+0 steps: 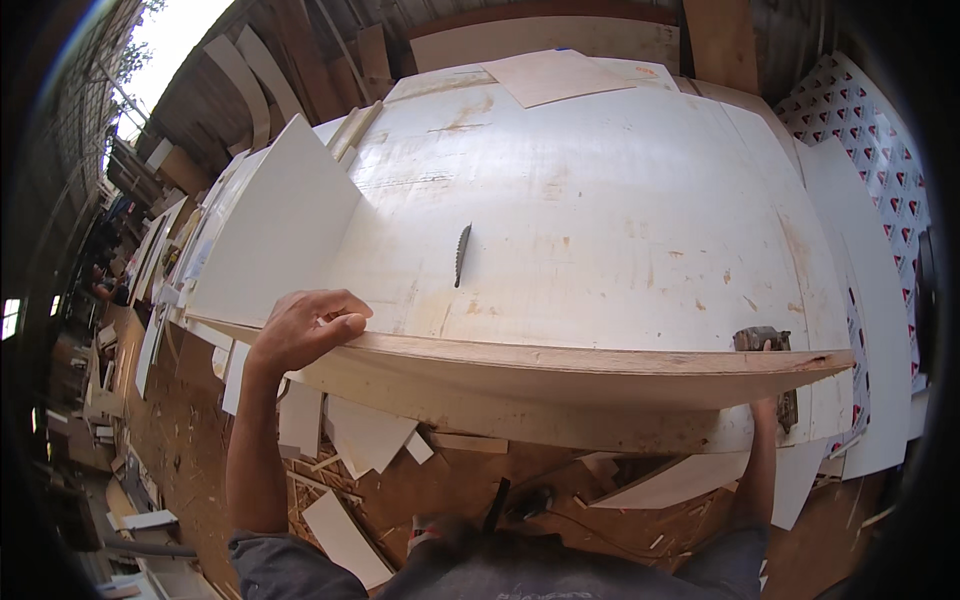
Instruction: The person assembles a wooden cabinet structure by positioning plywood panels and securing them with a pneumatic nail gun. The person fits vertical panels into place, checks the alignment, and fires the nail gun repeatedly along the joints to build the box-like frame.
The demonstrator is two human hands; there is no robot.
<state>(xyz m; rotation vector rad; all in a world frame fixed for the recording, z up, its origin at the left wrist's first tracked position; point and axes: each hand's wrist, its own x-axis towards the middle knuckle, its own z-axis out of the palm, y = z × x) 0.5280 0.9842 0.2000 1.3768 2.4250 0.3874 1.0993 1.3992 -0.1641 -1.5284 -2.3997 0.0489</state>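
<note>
A long plywood panel (540,376) with white faces and a raw wooden edge stands on edge across the near side of the white worktop (600,200). My left hand (308,328) is closed over its upper edge near the left end, fingers bent and thumb on top. At the right end, the panel hides most of my right hand (765,408). One fingertip shows above the edge, against a worn, dark metal tool (762,338) whose kind I cannot make out. A white panel (285,220) stands upright at the left, meeting the long panel near my left hand.
A dark, serrated blade-like piece (462,255) lies mid-worktop. Toward the back lies a flat, pale board (556,77). White offcuts (365,432) and scraps litter the brown floor below. Large sheets (870,290) lean at the right. More boards (245,80) stand along the far wall.
</note>
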